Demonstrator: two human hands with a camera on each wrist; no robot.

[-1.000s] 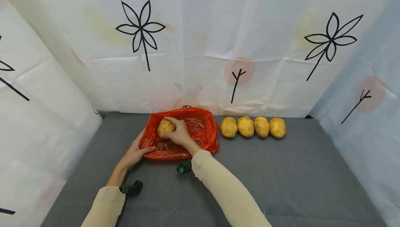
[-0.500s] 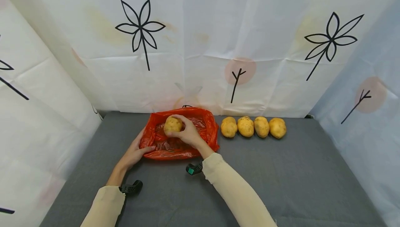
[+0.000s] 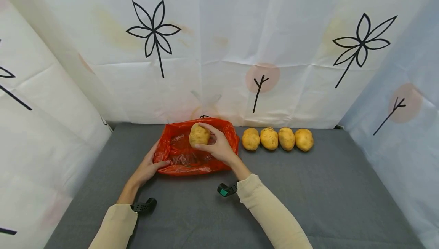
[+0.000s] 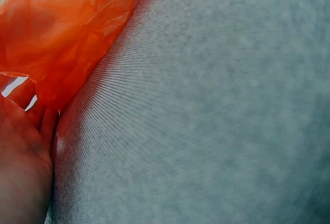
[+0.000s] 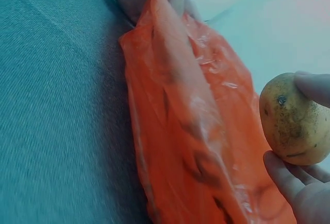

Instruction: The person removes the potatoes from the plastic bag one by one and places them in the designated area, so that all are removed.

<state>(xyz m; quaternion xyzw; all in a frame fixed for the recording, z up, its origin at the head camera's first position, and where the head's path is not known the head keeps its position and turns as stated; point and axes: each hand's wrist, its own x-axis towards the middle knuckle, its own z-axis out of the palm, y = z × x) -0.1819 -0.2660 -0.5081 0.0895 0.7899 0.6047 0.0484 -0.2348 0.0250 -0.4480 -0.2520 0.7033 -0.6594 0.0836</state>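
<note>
A red plastic bag (image 3: 186,169) lies with its mouth spread wide at the back of the grey table. My left hand (image 3: 147,169) grips its left side, the thumb over the rim and the other fingers along the outside. Between the thumb and fingers of my right hand (image 3: 222,149) is a yellow potato (image 3: 199,136), held over the bag's mouth. Dark spots mark the skin of this potato (image 5: 289,118) in the right wrist view, where it shows beside the bag's upper edge. In the left wrist view the orange-red plastic (image 4: 67,33) covers part of the left fingers.
Several potatoes (image 3: 269,138) stand in a row just right of the bag, near the table's back edge. White printed cloth (image 3: 219,51) hangs behind the grey table (image 3: 329,195) and along both sides.
My right hand has lifted the potato from the bag's left part and carried it to the right, over the middle of the bag. The left hand has stayed in place.
</note>
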